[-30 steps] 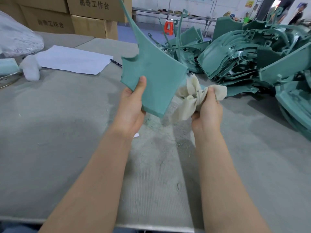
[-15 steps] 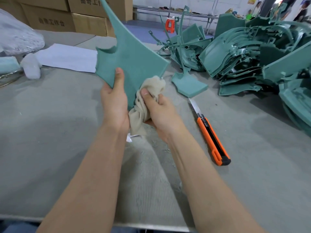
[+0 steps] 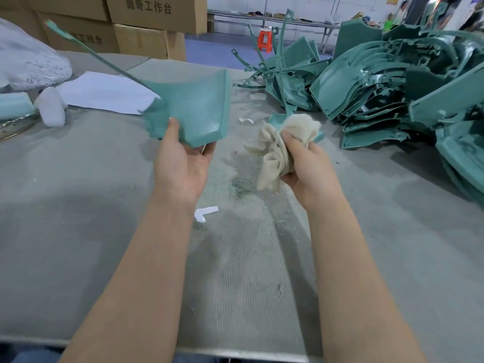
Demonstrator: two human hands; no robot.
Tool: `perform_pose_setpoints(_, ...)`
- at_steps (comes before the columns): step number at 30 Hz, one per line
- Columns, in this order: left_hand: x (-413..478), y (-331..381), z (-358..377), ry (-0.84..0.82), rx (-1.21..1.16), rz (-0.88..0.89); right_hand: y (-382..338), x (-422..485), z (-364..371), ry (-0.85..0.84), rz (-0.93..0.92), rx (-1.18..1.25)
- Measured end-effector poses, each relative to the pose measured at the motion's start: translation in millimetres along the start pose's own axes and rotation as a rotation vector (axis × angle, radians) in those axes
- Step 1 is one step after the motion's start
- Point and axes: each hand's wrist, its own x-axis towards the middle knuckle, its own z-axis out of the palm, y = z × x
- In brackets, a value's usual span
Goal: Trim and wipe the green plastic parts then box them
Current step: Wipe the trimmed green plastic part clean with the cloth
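Item: green plastic part (image 3: 193, 111), a curved panel with a long thin stem, held in the air above the middle of the table (image 3: 78, 195), stem pointing toward the far left corner. Hazards, as judged: the part is held by its near edge alone, so firm wiping pressure could lever it out of the grip and drop it; the thin stem looks the weakest section and could bend or snap if swung against the cardboard boxes (image 3: 154, 17) beyond the far edge; the ragged left edge may snag the cloth. Left hand (image 3: 180, 163): palm up, thumb on the panel's upper face, fingers beneath, pinching the near edge; forearm reaching straight forward. Right hand (image 3: 306, 163): fingers curled tight round a bunched cream cloth (image 3: 282, 142), held just right of the part, not touching it. Also present: heap of green parts (image 3: 387, 82) toward the far right corner; one further green piece (image 3: 275, 119) behind the cloth; white paper sheet (image 3: 104, 93) toward the far left; fine shavings between the forearms.
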Motion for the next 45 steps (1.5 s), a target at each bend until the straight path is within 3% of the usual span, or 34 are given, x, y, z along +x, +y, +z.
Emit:
perform_pose_setpoints(3, -2, -9, 3, -0.028, 0.079, -0.017, 2, -5, 14, -0.145, 0.089, 0.218)
perform_pose_setpoints(6, -7, -19, 10, -0.077, 0.245, 0.025, 11, -12, 33, -0.341, 0.041, 0.181)
perform_pose_setpoints(9, -12, -21, 12, -0.193, 0.325, 0.052, 12, -11, 35, -0.228, -0.084, 0.184)
perform_pose_setpoints(13, -18, -11, 10, -0.527, 0.333, -0.163, 4, -3, 16, -0.083, -0.234, 0.121)
perform_pose_setpoints(15, -18, -10, 10, -0.568, 0.352, -0.274, 3, 1, 7, 0.015, -0.28, 0.045)
perform_pose_setpoints(19, -14, -10, 6, -0.449, 0.467, -0.18, 0, 6, -8, 0.195, -0.383, -0.164)
perform_pose_setpoints(22, -12, -16, 4, -0.368, 0.49, -0.108, 0, 4, -7, 0.183, -0.435, -0.261)
perform_pose_setpoints(26, -4, -16, 2, -0.177, 0.391, -0.03, -1, -7, 3, -0.153, -0.385, 0.01)
perform_pose_setpoints(28, -1, -14, 0, -0.147, 0.305, -0.045, 1, -8, 5, -0.224, -0.394, -0.079)
perform_pose_setpoints(30, -1, -12, -1, -0.136, 0.256, -0.09, 3, -8, 7, -0.148, -0.466, -0.236)
perform_pose_setpoints(34, -3, -14, -1, -0.172, 0.322, -0.153, 3, -1, 5, 0.068, -0.584, -0.3)
perform_pose_setpoints(38, -7, -18, 2, -0.176, 0.343, -0.175, 5, 4, 3, 0.178, -0.501, -0.119)
perform_pose_setpoints(42, -8, -24, 7, -0.092, 0.259, -0.156, 15, 4, 16, 0.043, -0.359, 0.023)
perform_pose_setpoints(45, -9, -27, 9, -0.023, 0.299, -0.087, 29, 0, 38, -0.057, -0.327, -0.064)
